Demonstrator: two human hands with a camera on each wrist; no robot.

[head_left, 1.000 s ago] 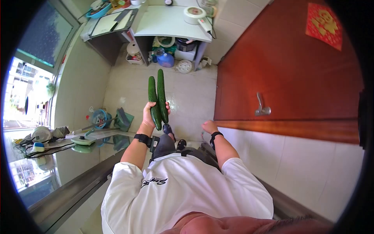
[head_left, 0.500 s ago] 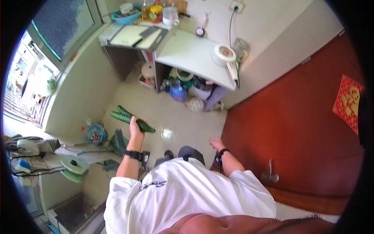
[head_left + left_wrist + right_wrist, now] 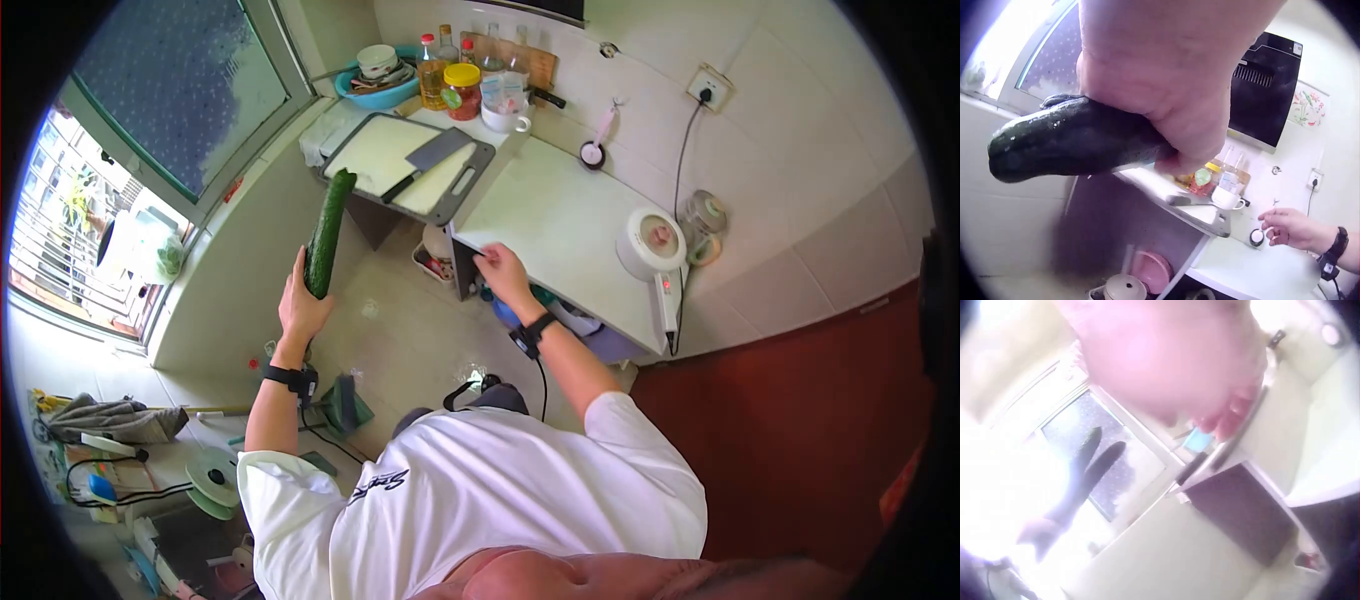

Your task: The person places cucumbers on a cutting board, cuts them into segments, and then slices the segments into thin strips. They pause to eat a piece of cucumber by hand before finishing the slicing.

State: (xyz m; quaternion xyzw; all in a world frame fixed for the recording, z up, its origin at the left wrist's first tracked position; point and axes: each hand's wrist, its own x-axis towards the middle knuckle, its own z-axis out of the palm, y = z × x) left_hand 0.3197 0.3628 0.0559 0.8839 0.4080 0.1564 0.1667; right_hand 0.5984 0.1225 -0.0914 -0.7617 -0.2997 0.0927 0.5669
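Two long dark green cucumbers are gripped in my left hand (image 3: 305, 310). In the head view the front cucumber (image 3: 329, 235) points up and away, mostly covering the other; the right wrist view shows both cucumbers (image 3: 1105, 465), their ends spread apart. My right hand (image 3: 505, 274) hovers by the table's near edge, fingers loosely curled around nothing. Beyond the hands lies a pale cutting board (image 3: 362, 162) with a dark rim. A cleaver (image 3: 442, 149) rests across it, its black handle towards me.
A white table (image 3: 560, 200) adjoins the board, with a white electric pot (image 3: 652, 240) at its right end. Behind the board stand a blue basin (image 3: 385, 95) of dishes, a yellow-lidded jar (image 3: 461, 92), several bottles and a white mug (image 3: 503, 118). A window (image 3: 180, 100) is at left.
The view has swung right and closer to the table. My left hand has raised the cucumbers from low over the floor towards the board. The right hand has moved forward to the table edge.
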